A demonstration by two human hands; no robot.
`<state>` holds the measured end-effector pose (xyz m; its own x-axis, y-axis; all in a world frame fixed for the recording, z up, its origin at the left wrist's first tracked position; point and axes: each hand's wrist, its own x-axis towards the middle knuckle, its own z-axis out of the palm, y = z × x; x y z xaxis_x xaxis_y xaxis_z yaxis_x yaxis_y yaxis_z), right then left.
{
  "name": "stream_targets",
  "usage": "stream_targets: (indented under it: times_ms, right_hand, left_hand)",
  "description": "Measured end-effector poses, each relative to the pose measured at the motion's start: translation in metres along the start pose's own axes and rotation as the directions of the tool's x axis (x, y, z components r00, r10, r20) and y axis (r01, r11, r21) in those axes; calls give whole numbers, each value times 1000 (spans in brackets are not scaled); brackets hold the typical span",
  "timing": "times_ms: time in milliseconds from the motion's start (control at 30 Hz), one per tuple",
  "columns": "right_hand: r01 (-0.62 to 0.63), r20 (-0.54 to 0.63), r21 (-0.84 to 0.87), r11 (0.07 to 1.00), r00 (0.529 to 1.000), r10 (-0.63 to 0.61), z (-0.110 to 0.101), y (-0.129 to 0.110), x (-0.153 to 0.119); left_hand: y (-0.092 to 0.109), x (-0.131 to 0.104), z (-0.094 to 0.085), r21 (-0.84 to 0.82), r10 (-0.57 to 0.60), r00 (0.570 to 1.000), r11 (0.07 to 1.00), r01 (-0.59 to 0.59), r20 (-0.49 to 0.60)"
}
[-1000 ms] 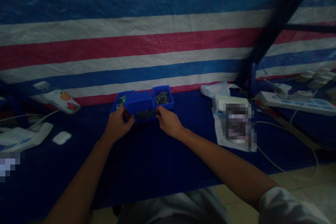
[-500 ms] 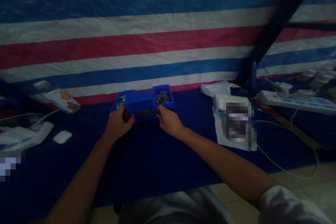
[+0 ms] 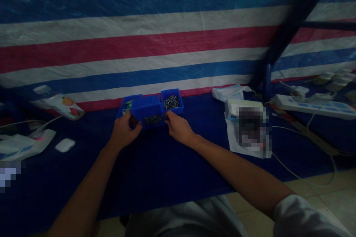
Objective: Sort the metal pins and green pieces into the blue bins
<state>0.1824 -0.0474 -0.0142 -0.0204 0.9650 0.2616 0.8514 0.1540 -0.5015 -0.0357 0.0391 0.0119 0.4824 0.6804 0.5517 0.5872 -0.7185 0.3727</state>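
Observation:
A blue plastic parts bin holding dark screws sits on the blue table between my two hands. My left hand is curled at the bin's left front side, thumb and fingers closing on its edge. At the right front corner, my right hand has bent fingers pressed to the same bin; its fingertips are partly hidden. Just behind my right hand stands a second blue bin with shiny silver screws. Behind my left hand, a third blue bin contains green packets.
A bottle and a small white case lie left, near a white power strip. Right are a tissue box, a plastic bag, a cable and another power strip. Striped sheeting hangs behind.
Both hands keep the same place at the bin. The whole view has shifted very slightly; nothing else has visibly moved.

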Motion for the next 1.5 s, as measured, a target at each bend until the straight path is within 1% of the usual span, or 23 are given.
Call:
stream_targets:
  times_ms: [200,433,600,767,967,1267,1500]
  right_hand:
    - [5,8,-14,1000,1000,-5,0,0,0]
    - [14,13,-6,1000,1000,-14,-3,-2,-2]
    - [23,9,4,1000,1000,-23,-5,-3,-2]
    - [21,11,5,1000,1000,-21,-4,-3,-2]
    - [26,3,16,1000,1000,-26,-4,-2,-2]
    - [38,11,-15,999,999,-37,-7,-4,-4]
    - [44,-6,-14,999,999,-44,-7,-4,-4]
  left_hand:
    - [0,-1,0,30,-10,1000,1000,9,10]
    - [2,1,-1,29,21,1000,999,-22,17]
    - [3,1,-2,36,8,1000,999,-9,29]
    - [3,1,-1,42,-3,1000,999,2,19]
    - [3,0,0,41,19,1000,999,-19,3]
    - [5,-1,-2,56,13,1000,998,-14,16]
    - [6,-1,-2,45,47,999,998,-47,-5]
